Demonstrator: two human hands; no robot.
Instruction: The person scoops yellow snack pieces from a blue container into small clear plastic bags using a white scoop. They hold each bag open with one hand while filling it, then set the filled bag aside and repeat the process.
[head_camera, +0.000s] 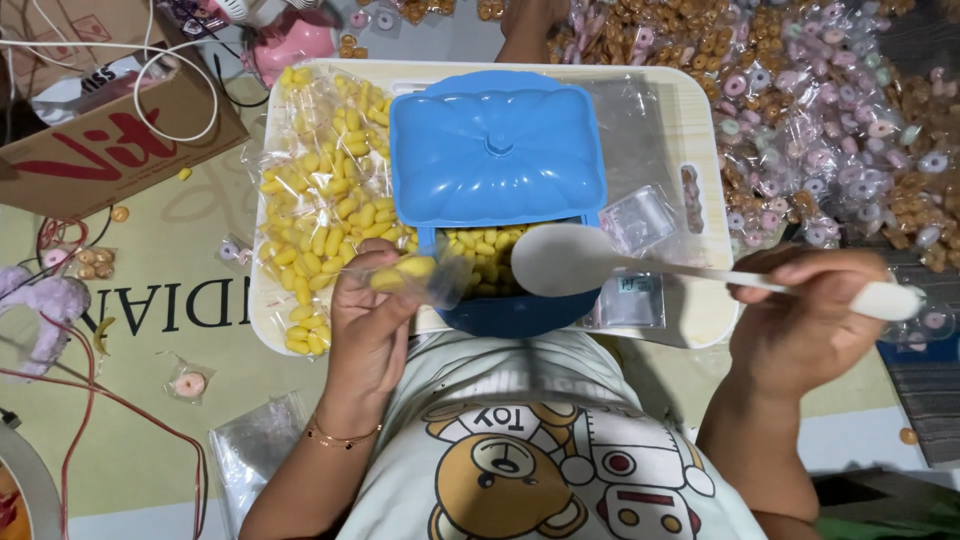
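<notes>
While the white tray (700, 310) is being crowded almost to its edges, little room is being left. A clear little bag (425, 278) of yellow candies is being pinched shut-fingered by the left hand (368, 325) at 9 o'clock of the blue box (497, 160), which is being filled with yellow candies (485, 255). A white spoon (570, 260) is being gripped by the right hand (805, 320) at 3 o'clock.

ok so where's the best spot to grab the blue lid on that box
Probably the raised knob at the centre of the blue lid, pinched from straight above. The lid lies flat and slid back on the blue box, and its domed, ribbed top gives fingers little else. Both hands are busy: left hand with a small bag, right hand with a spoon.
</notes>
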